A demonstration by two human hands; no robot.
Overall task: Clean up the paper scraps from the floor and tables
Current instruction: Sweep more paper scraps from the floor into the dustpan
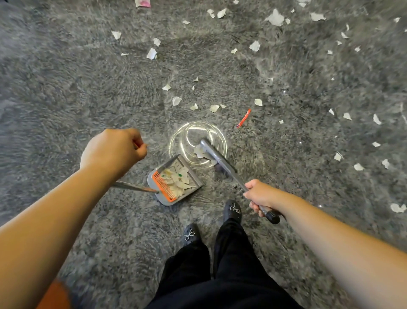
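With the right hand [258, 196] gripping the broom handle [222, 163] and the left hand [112, 150] fisted on the dustpan's [174, 180] pole, the broom head lies just beyond the dustpan's open mouth, scraps [199, 152] between them.

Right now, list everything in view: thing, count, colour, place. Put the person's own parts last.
carpet: one, grey shaggy, fills the view.
paper scraps: dozens, white, scattered over the far and right carpet.
dustpan: one, grey with an orange comb edge, centre, holding scraps, on a long handle.
broom: one, grey with a black grip end, head by the dustpan's mouth, against some scraps.
clear disc: one, transparent, round, on the carpet under the broom head; what it is, I cannot tell.
red wrapper: one, right of the disc.
pink scrap: one, top edge.
shoes: two, black, bottom centre.
left hand: closed around the dustpan handle's top.
right hand: grips the broom handle.
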